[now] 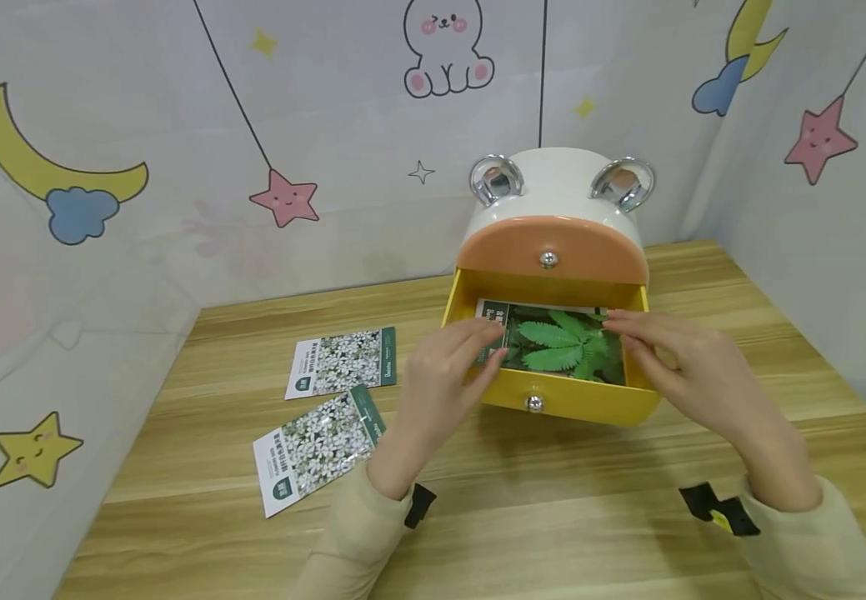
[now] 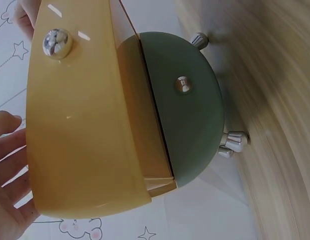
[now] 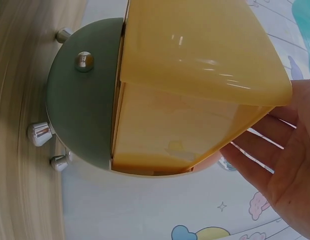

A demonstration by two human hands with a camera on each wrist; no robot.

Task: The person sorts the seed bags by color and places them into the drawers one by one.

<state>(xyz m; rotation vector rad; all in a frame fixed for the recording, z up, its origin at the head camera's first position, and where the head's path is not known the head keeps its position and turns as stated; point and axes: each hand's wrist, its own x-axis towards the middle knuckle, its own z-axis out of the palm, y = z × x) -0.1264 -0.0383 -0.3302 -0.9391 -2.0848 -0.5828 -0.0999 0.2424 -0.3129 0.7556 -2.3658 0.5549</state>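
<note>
A seed packet [image 1: 563, 340] with a green leaf picture lies face up in the pulled-out yellow drawer [image 1: 575, 400] of a small rounded cabinet. Over the drawer's left side, the left hand [image 1: 443, 367] reaches in, its fingertips at the packet's left end. From the other side the right hand [image 1: 691, 367] has its fingertips at the packet's far right corner. The fingers of both hands look extended in the wrist views, where the drawer front [image 2: 79, 115] hides their tips. Whether anything lies under the packet cannot be seen.
Two packets with white flowers, an upper one [image 1: 346, 362] and a lower one [image 1: 320, 450], lie left on the wooden table [image 1: 523, 517]. The cabinet has an orange top drawer [image 1: 553, 237], metal ears, a green bottom drawer [image 3: 84, 100] and metal feet. A patterned sheet stands behind.
</note>
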